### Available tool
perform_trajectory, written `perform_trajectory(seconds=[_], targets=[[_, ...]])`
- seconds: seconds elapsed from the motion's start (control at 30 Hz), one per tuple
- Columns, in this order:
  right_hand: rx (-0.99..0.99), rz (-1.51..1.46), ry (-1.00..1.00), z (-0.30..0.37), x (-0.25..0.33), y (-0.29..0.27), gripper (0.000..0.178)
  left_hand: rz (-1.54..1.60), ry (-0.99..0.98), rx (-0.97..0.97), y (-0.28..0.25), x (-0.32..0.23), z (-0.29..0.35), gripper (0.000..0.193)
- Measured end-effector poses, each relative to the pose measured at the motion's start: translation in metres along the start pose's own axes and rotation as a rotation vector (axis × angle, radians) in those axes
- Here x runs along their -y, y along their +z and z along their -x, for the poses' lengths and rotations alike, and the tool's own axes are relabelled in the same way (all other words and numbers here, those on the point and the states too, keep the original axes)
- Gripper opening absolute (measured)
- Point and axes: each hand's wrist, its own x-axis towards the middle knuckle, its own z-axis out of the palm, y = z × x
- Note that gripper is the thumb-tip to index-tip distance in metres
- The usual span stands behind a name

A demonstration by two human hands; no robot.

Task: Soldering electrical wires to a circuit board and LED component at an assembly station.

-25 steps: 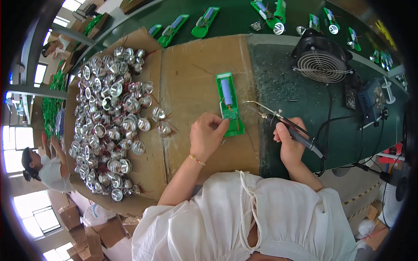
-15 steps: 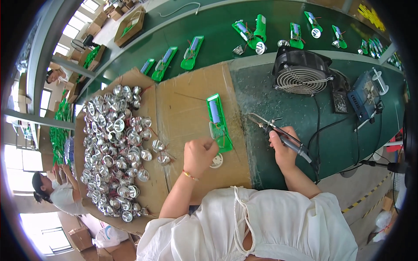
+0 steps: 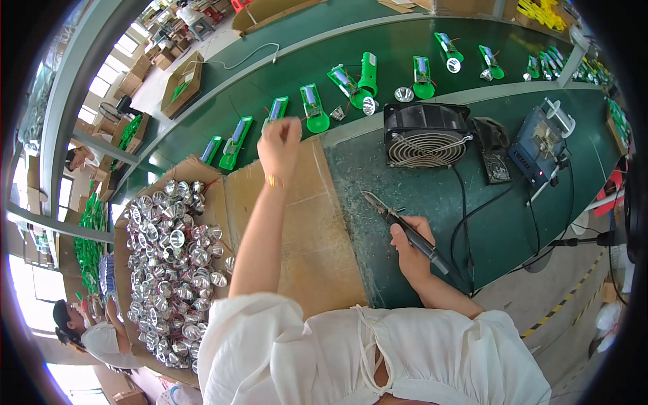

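Cardboard sheet (image 3: 307,223) now bare. Left hand (image 3: 280,143), fingers closed, has reached out to the green part (image 3: 276,110) at the belt; right hand (image 3: 408,248) still clamps the soldering iron (image 3: 398,228).

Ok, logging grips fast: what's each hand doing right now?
Left hand: closed, stretched toward the belt; contents cannot be told.
Right hand: closed on soldering iron.

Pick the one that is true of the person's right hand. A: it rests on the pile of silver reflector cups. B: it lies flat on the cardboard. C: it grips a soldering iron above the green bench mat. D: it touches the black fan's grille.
C: the right hand is closed round the handle of the soldering iron, whose tip points up-left over the green bench mat, clear of the black fan.
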Motion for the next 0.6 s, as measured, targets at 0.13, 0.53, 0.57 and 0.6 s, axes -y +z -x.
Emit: perform_trajectory(seconds=[0.13, 0.53, 0.57, 0.6], targets=[[0.028, -0.051, -0.005, -0.006, 0.009, -0.002, 0.023, 0.304, -0.279, 0.452, -0.008, -0.041, 0.126, 0.030], [0.263, 0.308, -0.403, 0.039, 0.038, 0.024, 0.051, 1.361, -0.661, 0.650, -0.036, -0.068, 0.208, 0.026], [0.330, 0.050, -0.099, 0.049, 0.031, 0.022, 0.066, 1.329, -0.684, 0.649, -0.037, -0.069, 0.208, 0.027], [0.427, 0.073, -0.078, 0.054, 0.037, 0.018, 0.071, 1.318, -0.704, 0.583, -0.043, -0.078, 0.204, 0.026]])
